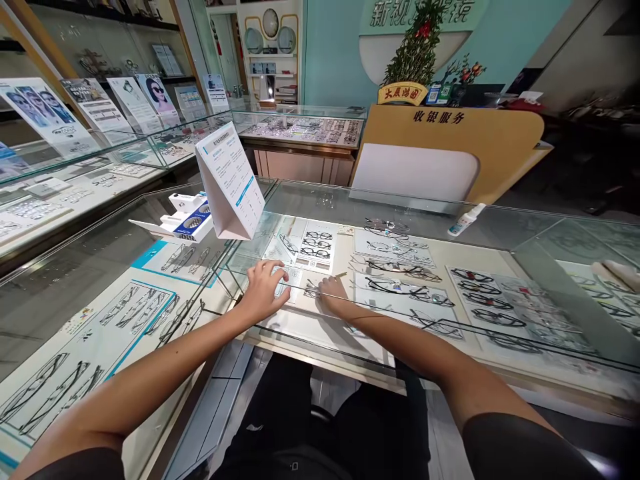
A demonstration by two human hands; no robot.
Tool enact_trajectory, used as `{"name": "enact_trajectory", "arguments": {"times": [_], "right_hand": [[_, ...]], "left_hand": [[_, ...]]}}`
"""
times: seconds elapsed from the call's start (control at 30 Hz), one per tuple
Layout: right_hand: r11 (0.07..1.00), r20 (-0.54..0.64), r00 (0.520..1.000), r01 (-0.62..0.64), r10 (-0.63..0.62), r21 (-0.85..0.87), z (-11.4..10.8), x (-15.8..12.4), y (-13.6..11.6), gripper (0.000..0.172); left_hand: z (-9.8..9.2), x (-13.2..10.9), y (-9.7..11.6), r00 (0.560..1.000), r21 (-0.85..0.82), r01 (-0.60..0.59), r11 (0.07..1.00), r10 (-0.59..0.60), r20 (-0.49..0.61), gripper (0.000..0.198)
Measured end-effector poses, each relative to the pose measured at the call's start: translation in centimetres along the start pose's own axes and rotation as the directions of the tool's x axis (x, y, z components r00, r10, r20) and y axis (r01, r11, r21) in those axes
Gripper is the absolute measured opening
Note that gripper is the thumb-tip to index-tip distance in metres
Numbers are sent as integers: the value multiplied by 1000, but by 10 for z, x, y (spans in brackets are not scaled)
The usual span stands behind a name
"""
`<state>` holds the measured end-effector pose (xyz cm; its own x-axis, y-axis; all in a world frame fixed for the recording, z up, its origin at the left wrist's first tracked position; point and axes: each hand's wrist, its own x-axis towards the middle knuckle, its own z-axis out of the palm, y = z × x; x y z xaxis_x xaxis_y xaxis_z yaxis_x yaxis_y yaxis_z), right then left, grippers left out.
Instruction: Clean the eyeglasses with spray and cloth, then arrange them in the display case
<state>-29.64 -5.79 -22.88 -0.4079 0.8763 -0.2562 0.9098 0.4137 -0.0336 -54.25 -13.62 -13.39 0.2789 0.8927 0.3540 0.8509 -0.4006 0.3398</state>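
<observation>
My left hand rests with spread, bent fingers on the glass top of the display case, near its corner. Through the glass beneath it shows a small card. Lower, under the glass, my right hand reaches into the case, its fingers curled at a pair of thin-framed eyeglasses. The fingertips are partly hidden, but they seem to pinch the frame. A short tan strip sticks out beside the right hand. Just beyond lies a white card with a column of dark glasses.
Several eyeglasses lie on white trays to the right. On the glass top stand a folded paper sign, an open box and a white spray bottle. A second case with frames adjoins at left.
</observation>
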Motion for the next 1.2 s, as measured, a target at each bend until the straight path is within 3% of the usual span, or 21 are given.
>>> {"name": "enact_trajectory", "arguments": {"times": [0.13, 0.3, 0.53, 0.67, 0.8, 0.9, 0.97, 1.2], "right_hand": [[998, 40, 999, 4, -7, 57, -17, -8, -5, 32], [975, 171, 985, -26, -13, 222, -47, -37, -16, 18], [876, 291, 944, -7, -153, 483, -88, -88, -34, 10], [830, 249, 947, 32, -204, 558, -122, -114, -47, 16], [787, 127, 960, 125, -250, 604, -183, -138, -48, 14], [879, -25, 985, 163, -170, 448, -223, -131, -38, 10], [945, -80, 992, 113, -93, 306, -235, -114, -29, 5], [999, -107, 994, 34, -37, -28, -207, -50, -10, 16]], "left_hand": [[-1, 0, -1, 1000, -16, 19, 1000, -19, -12, 13], [-4, 3, -3, 995, -106, 89, 990, -94, -41, 14], [-7, 5, -8, 975, -206, 158, 966, -185, -123, 34], [-7, 5, -8, 971, -199, 161, 967, -192, -145, 37], [-7, 5, -7, 965, -192, 176, 965, -208, -158, 39], [-7, 6, -7, 963, -191, 187, 964, -219, -160, 38], [-7, 6, -7, 963, -192, 191, 963, -222, -152, 39], [-8, 7, -8, 971, -190, 177, 966, -203, -124, 39]]}}
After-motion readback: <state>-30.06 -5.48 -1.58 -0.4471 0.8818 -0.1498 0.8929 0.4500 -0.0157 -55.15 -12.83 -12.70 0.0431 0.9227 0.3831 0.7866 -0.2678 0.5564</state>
